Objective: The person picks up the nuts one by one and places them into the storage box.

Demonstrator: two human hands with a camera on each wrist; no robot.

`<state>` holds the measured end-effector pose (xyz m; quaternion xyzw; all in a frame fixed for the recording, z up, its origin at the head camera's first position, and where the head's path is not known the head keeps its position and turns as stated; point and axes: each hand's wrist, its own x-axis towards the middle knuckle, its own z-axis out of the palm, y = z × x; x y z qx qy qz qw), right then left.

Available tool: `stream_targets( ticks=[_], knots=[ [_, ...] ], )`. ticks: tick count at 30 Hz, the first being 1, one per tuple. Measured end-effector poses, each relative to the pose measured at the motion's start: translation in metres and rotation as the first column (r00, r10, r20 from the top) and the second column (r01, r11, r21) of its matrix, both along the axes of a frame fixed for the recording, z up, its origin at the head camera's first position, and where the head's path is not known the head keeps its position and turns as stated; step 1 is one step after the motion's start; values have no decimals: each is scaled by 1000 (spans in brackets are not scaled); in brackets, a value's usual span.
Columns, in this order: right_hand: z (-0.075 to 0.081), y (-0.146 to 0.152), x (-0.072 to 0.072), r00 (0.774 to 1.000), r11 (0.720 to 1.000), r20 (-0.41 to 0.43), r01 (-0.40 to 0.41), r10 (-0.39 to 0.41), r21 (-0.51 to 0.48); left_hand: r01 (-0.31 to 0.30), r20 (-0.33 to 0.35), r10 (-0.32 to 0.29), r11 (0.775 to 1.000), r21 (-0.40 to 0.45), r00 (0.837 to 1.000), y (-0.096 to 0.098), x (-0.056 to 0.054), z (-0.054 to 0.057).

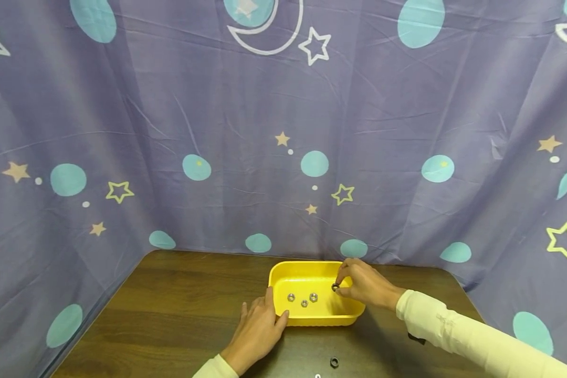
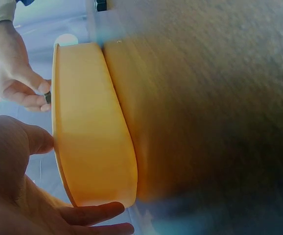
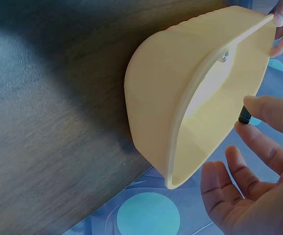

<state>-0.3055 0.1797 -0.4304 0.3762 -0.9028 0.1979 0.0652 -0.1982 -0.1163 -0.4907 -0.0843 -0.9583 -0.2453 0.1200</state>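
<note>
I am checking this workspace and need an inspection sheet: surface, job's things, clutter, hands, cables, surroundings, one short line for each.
Surface: brown wood-grain table.
Job's things: yellow rectangular tray with rounded corners; three silver metal nuts inside; one black ring-shaped nut on the table, nearer the person than the tray.
Clutter: small pale piece, cut off by the head view's bottom edge; dark object beside the right cream sleeve, unclear what.
Hands: left hand rests against the tray's left end; right hand pinches another black nut above the tray.
Cables: nothing seen.
Surroundings: purple fabric backdrop printed with stars, a moon and turquoise spots.
</note>
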Motion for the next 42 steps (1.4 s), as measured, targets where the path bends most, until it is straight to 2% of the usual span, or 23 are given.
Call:
stream_targets(
  ticks=[5,17,23,29,34,42],
  knots=[
    [-2,-2,-5,1000,1000,16,12,-12,8,1,-9,-1,1000,-5,1000,1,1,-1],
    [-1,-16,-19,1000,1000,10,-14,14,18,-15,-4,15,1000,8,1000,3,1,-1],
    [-9,-27,-29,998,998,2,-56,56,27,-38,13,38,999,10,999,2,1,-1],
    [-19,-40,-35,999,998,29,-42,41,38,-34,13,34,999,1,999,3,0,-2],
    [-24,-52,-38,997,996,33,-70,69,47,-40,30,39,999,6,999,3,-1,-3],
    [-29,-63,-45,994,992,19,-107,106,72,-36,19,36,999,3,999,3,-1,-2]
  ],
)
